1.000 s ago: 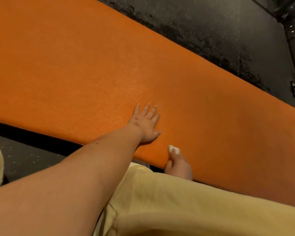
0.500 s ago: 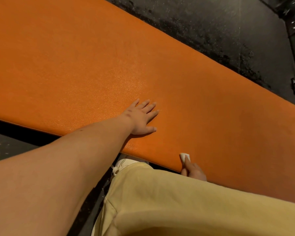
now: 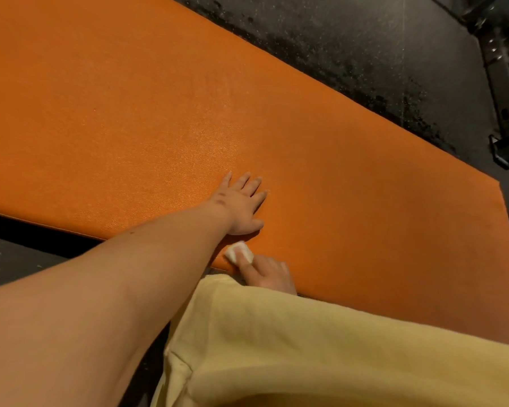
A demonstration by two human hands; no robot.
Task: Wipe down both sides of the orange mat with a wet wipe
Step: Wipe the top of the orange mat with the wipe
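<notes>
The wipe [image 3: 232, 253] is sliding left along the near edge of the mat [image 3: 130, 113]. Half a second back it was sitting well off to the right, and now it is lying just below the thumb of the left hand [image 3: 241, 207], nearly touching it. The right hand [image 3: 266, 274] is travelling with it, and more of that hand is showing above the yellow cloth [image 3: 306, 348] than before. The left hand is hardly shifting at all. It is staying flat on the mat, palm down and fingers spread, gripping nothing, with the fingers pointing a touch more up the frame than they were.

The right hand is grasping the wipe and pressing it onto the mat. The forefinger is lying straight over the top while the other fingers are curling in behind. The thumb is hiding, so how it is helping cannot be told.

The mat is lying flat on the dark speckled floor [image 3: 365, 54], running from the top left down to the right.

Counting up, there is one mat and one wipe, folded small and white. Two hands are working, both on the mat near its front edge. One dark metal frame [image 3: 506, 83] is standing at the top right, off the mat.
</notes>
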